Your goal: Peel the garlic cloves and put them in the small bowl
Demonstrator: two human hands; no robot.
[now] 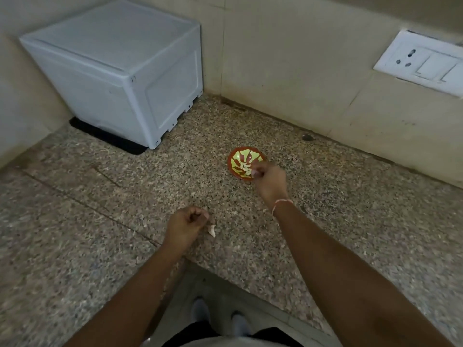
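Nearest the lens, two bare forearms are extended over the speckled surface, with the left hand curled near its front edge and a pale scrap of garlic peel seen at its fingertips, apparently pinched there. The right hand, a thread worn at its wrist, is held at the near rim of the bowl, its fingers bunched; whether anything is gripped cannot be told. Peeled cloves are seen lying inside the bowl, and a white box is set in the far-left corner.
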